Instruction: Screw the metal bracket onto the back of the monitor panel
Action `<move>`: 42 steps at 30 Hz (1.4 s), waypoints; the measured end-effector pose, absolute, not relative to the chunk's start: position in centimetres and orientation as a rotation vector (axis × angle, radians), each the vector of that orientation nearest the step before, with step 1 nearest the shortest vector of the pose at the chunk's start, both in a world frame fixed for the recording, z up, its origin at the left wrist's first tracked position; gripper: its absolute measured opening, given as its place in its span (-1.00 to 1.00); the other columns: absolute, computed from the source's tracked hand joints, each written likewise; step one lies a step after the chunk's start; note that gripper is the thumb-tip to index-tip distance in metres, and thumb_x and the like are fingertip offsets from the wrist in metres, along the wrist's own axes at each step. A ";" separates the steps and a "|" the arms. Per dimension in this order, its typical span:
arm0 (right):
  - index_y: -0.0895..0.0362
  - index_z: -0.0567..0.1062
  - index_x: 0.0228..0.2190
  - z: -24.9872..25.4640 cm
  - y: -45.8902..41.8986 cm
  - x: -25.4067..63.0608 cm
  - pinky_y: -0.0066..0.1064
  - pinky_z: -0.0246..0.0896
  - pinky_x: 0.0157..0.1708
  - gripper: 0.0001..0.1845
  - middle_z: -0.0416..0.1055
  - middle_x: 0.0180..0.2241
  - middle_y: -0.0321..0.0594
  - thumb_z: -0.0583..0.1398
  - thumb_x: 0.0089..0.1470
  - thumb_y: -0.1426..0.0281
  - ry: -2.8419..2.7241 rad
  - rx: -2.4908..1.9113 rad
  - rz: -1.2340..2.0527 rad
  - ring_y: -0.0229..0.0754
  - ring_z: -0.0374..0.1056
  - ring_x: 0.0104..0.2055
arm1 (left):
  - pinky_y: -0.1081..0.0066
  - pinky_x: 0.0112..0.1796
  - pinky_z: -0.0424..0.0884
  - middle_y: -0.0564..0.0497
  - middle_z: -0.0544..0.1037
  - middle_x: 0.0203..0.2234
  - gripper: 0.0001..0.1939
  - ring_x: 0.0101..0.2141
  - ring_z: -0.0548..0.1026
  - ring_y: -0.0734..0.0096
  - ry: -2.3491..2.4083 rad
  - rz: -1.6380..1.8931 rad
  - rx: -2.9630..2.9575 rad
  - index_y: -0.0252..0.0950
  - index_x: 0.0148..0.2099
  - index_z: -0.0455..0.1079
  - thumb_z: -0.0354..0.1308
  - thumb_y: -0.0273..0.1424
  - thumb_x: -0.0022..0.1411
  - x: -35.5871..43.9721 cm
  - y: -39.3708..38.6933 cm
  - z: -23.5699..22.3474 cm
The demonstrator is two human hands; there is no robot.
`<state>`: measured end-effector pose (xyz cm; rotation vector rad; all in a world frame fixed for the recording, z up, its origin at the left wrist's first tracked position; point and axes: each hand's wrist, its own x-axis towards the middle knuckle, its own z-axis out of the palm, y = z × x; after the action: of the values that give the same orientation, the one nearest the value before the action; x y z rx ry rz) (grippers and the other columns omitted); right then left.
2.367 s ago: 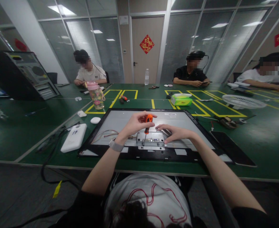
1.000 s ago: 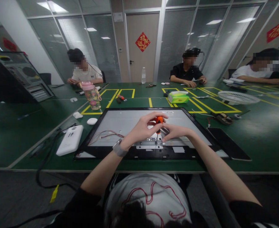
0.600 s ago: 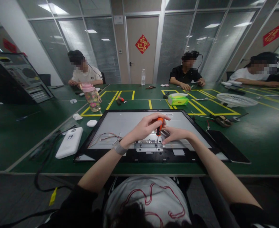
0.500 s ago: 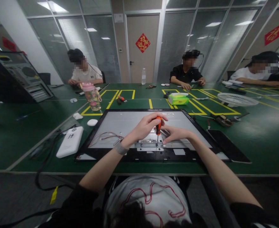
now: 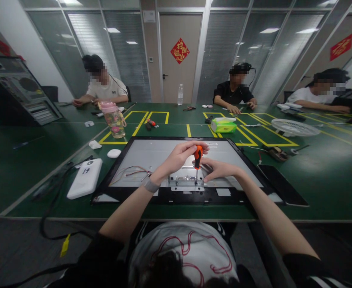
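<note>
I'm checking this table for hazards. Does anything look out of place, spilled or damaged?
The black cable droops over the near table edge, so it might snag. Thin wires also lie loose across the panel, left of the screwdriver. I see no spill or obvious damage.

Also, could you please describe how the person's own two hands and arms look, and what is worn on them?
Both the left hand and the right hand are without gloves. The left wrist wears a grey band, perhaps a watch's; the right wrist shows none. The sleeves are black and short, with white stripes visible on the right one.
</note>
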<state>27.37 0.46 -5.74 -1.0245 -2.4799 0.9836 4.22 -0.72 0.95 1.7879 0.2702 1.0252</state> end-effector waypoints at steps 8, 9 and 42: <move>0.09 0.33 0.08 -6.0 0.3 27.6 -0.05 -0.12 0.27 -0.19 0.11 0.24 -0.05 0.34 -0.16 0.00 -2.448 -1.055 0.991 0.06 0.05 0.26 | 0.44 -0.26 0.38 -0.05 0.49 -0.31 -0.81 -0.28 0.44 0.42 0.420 1.196 1.922 -0.30 -0.18 0.53 0.15 -0.35 0.23 4.1 -1.3 0.6; 0.08 0.33 0.09 -6.1 0.3 27.6 -0.06 -0.11 0.27 -0.18 0.11 0.24 -0.06 0.33 -0.16 0.00 -2.446 -1.050 0.991 0.06 0.06 0.26 | 0.44 -0.25 0.38 -0.05 0.48 -0.30 -0.82 -0.26 0.43 0.41 0.447 1.226 1.939 -0.29 -0.18 0.53 0.17 -0.35 0.22 4.1 -1.4 0.6; 0.05 0.30 0.14 -4.8 -0.4 26.9 0.01 -0.17 0.28 -0.14 0.12 0.24 -0.04 0.37 -0.17 0.05 -2.360 -1.065 1.056 0.07 -0.03 0.31 | 0.29 -0.10 0.40 -0.12 0.51 -0.22 -0.66 -0.13 0.45 0.34 0.469 1.173 1.957 -0.29 0.08 0.41 -0.08 -0.44 0.37 3.5 -2.5 1.0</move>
<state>26.88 -0.41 -4.77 -1.0651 -2.3604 1.0561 3.52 -2.48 0.98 1.9569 0.4693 1.1729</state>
